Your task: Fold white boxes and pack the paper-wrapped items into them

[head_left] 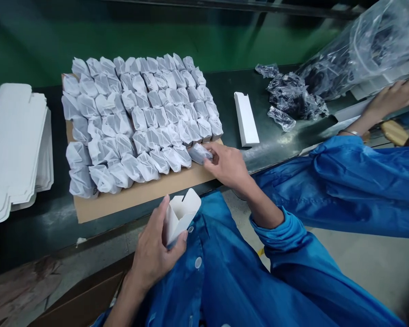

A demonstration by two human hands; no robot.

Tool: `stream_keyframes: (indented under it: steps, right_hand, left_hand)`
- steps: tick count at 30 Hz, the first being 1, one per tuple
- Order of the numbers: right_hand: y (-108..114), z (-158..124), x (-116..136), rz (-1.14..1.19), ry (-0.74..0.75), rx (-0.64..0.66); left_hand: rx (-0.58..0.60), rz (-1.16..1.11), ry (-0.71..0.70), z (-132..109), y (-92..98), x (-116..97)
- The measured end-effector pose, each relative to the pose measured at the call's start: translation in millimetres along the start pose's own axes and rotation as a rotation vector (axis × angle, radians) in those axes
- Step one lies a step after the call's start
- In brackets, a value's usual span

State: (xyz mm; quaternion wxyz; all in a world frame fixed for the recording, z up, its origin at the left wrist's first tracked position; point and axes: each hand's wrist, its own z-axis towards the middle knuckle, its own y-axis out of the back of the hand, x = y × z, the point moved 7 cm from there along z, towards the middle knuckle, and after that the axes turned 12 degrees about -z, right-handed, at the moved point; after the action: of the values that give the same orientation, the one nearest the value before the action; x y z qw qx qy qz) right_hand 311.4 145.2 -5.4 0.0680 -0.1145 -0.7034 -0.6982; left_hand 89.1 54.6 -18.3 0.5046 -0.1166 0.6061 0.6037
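Observation:
My left hand [157, 245] is closed around a small white carton [179, 215], its top open and flaps raised, close to my body. At the front right corner of the cardboard sheet [122, 200], my right hand [226, 165] pinches a wrapped item [199, 153] in thin whitish wrapping. What lies inside the wrapping is hidden. Rows of similar wrapped items [150, 118] stand packed together on the sheet, just left of my right hand.
Flat white cartons [17, 145] are stacked at the left. One white box [246, 120] lies right of the sheet. Beyond it are black items in clear plastic [289, 95] and a large clear bag [368, 50]. A co-worker's hand [391, 97] is at the right.

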Motion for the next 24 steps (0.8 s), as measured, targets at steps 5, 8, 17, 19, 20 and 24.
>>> stream_keyframes:
  steps: [5, 8, 17, 19, 20, 24]
  right_hand:
    - [6, -18, 0, 0.025, 0.150, -0.096]
    - [27, -35, -1, 0.398, 0.126, -0.140]
    - [62, -84, 55, 0.421, 0.388, 0.085]
    - [53, -82, 55, 0.263, 0.433, 0.210]
    - [49, -81, 55, 0.209, 0.451, 0.263]
    - [48, -74, 55, 0.020, 0.555, 0.371]
  left_hand:
    - [-0.014, -0.224, -0.025, 6, -1.1, -5]
    - [-0.003, -0.252, -0.086, 8, -3.1, -8]
    - [0.081, 0.106, -0.201, 7, -8.5, -12]
    - [0.122, 0.165, -0.242, 7, -9.7, -15]
    - [0.143, 0.187, -0.275, 6, -10.6, -17]
    - [0.168, 0.219, -0.395, 6, -12.4, -24]
